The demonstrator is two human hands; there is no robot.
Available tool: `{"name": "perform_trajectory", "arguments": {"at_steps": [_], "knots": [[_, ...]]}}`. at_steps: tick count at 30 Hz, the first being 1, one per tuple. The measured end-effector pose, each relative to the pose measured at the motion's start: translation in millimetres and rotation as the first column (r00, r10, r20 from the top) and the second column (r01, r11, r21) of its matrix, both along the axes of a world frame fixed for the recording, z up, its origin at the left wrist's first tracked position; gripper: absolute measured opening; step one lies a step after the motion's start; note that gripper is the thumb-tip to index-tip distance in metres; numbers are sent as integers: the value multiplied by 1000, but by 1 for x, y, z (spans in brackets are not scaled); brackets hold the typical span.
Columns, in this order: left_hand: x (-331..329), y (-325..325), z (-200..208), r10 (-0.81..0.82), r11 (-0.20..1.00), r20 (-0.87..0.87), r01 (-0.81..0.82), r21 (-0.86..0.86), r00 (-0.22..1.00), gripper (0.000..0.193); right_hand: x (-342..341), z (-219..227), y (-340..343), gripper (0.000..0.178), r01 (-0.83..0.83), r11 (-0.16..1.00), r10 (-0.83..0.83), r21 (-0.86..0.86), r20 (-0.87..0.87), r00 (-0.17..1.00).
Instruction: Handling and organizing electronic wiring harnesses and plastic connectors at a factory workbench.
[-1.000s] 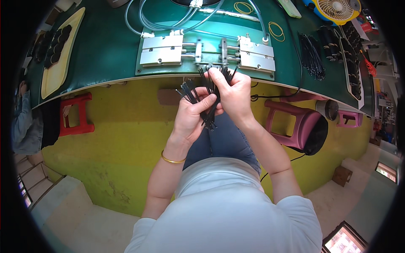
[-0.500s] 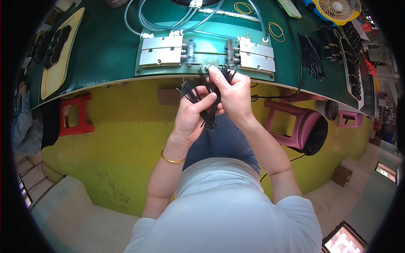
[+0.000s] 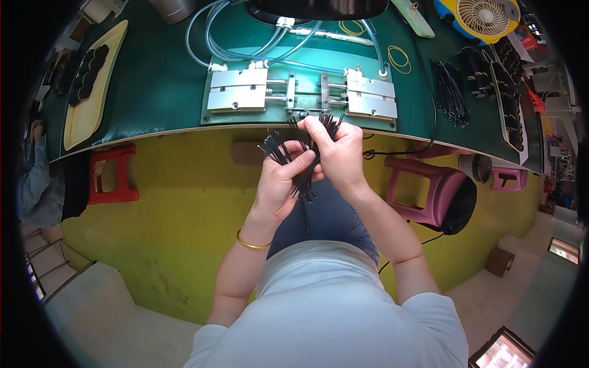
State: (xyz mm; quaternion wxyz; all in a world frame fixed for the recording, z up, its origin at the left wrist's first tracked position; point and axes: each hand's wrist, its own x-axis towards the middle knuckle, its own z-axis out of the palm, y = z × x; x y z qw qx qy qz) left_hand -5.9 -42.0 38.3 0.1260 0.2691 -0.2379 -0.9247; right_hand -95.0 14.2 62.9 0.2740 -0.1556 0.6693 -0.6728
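My left hand [image 3: 279, 178] is closed round a bundle of thin black wires [image 3: 274, 149], their ends fanning out past the thumb and below the palm. Beside it, my right hand [image 3: 341, 156] grips another bunch of black wires [image 3: 329, 126], thumb and fingertips pinched at its upper left. What lies under that thumb is too small to make out. Both hands are at the bench's front edge, right before a pneumatic fixture. Its left metal block [image 3: 237, 90] and right metal block [image 3: 372, 95] have rods carrying upright plates, which face each other across a narrow gap.
Clear air hoses [image 3: 211, 37] loop behind the fixture on the green bench [image 3: 153, 67]. To the right lie more black wires [image 3: 451, 92], black rolls [image 3: 475, 70] and a yellow-blue fan [image 3: 485, 17]. A yellow tray [image 3: 92, 116] stands left. Pink stool [image 3: 423, 190] and red stool [image 3: 116, 175] flank me.
The fixture's two plates, blurred and further apart before, now stand closer together on extended rods. My view has shifted slightly, and both hands keep their hold on the wires.
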Motion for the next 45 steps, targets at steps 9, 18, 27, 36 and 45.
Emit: {"name": "perform_trajectory", "arguments": {"at_steps": [9,18,27,36,45], "knots": [[-4,-2,1,1,1000,-28,-1,8,1000,8,-6,-2,0,19,-31,999,30,15,60,998],[-2,1,6,-3,1000,-22,3,-7,1000,7,-5,-2,1,20,-6,999,8,-39,58,998],[33,35,36,-52,995,12,52,-83,999,6,0,41,56,23,-379,923,386,-75,203,900],[61,43,42,-198,975,-135,209,73,971,14,16,78,108,19,-542,837,541,-75,262,800],[44,44,95,-296,722,-44,194,-664,954,29,20,82,122,13,-600,798,599,-63,203,775]]}}
